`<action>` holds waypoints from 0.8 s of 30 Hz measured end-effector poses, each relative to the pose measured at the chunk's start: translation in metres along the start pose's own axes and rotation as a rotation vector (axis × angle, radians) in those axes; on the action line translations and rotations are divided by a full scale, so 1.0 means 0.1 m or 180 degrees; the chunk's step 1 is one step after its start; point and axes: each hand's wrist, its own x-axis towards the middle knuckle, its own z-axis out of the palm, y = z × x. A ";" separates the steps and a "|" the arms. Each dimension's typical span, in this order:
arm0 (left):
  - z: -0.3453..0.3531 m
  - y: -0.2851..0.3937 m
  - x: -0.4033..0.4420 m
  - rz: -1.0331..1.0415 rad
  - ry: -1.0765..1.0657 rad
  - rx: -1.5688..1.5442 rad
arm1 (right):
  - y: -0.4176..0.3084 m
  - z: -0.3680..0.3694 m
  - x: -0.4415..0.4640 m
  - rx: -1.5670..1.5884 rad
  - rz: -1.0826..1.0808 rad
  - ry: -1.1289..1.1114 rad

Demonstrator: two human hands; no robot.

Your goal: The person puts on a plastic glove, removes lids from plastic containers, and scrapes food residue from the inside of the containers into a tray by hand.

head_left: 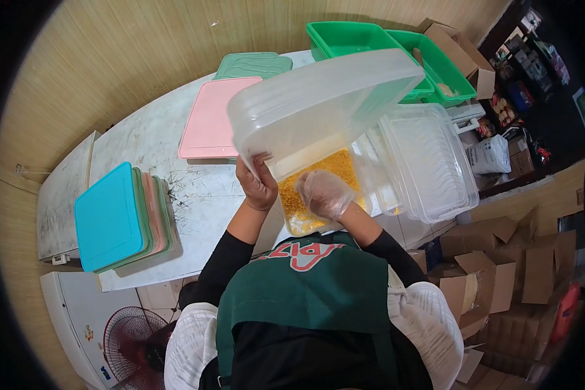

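My left hand (259,183) grips the lower edge of a large translucent plastic bin (318,91), tipped up so its open side faces down and toward me. Beneath it on the table lies a shallow clear tray (300,229) spread with orange-yellow crumbs (335,166). My right hand (325,194), in a clear plastic glove, is at the crumbs with its fingers curled. Whatever those fingers hold is hidden. The bin covers the far part of the tray.
A pink-lidded box (218,117) and green lids (253,64) sit behind on the white table (205,195). Blue, green and pink lids (114,214) are stacked left. Clear bins (429,162) stand right, green tubs (351,39) behind. Cardboard boxes (481,279) and a fan (136,344) are below.
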 end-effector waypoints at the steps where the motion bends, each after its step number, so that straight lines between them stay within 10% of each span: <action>1: 0.01 -0.03 -0.03 -0.0060 0.0076 0.0014 | -0.03 -0.02 -0.01 -0.0038 0.0147 -0.0597; 7: 0.06 -0.21 -0.17 -0.0196 0.0293 -0.0480 | -0.02 -0.20 -0.06 0.0015 0.0447 0.2640; 9: 0.10 -0.14 -0.17 -0.0211 0.0370 -0.0406 | 0.03 -0.12 -0.01 0.2012 0.1333 0.1744; 11: 0.09 -0.05 -0.09 -0.0104 0.0290 -0.0056 | 0.02 -0.07 0.00 0.1872 0.1298 0.1221; 13: 0.05 0.02 -0.01 0.0110 0.0047 0.0575 | -0.16 -0.20 -0.08 -0.0340 0.0381 0.1132; 16: 0.11 -0.13 -0.17 -0.0351 0.0197 -0.0185 | -0.36 -0.39 -0.10 -0.0199 -0.0151 0.2270; 24: 0.14 0.07 -0.05 0.0069 -0.0321 -0.0964 | -0.43 -0.12 0.08 -0.0548 0.0101 0.1817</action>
